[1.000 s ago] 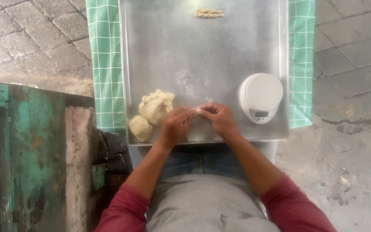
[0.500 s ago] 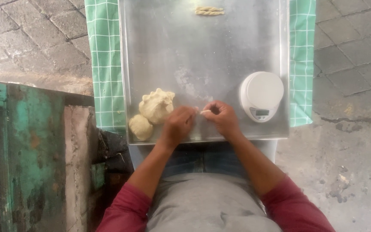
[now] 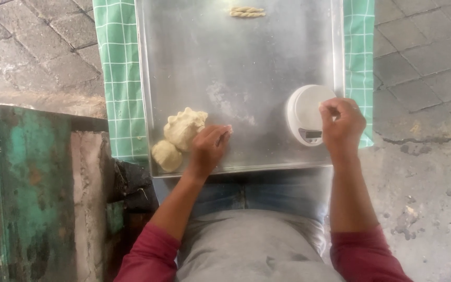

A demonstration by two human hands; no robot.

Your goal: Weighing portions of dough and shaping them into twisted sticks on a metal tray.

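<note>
Outdoors, steel tray [image 3: 246,62] on green checked cloth [image 3: 118,68], cobbled paving [image 3: 32,47].

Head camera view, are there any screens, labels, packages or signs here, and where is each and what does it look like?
One screen: the small dark rectangular display on the near edge of the round white kitchen scale, at the right side of the metal tray, just left of the right hand.
No packages, labels or signs show.

Green white-checked cloth [image 3: 118,78]; shiny grey metal tray [image 3: 246,57]; pale cream dough lump [image 3: 184,128]; round white scale [image 3: 305,112]; dark red sleeves [image 3: 150,256].
</note>
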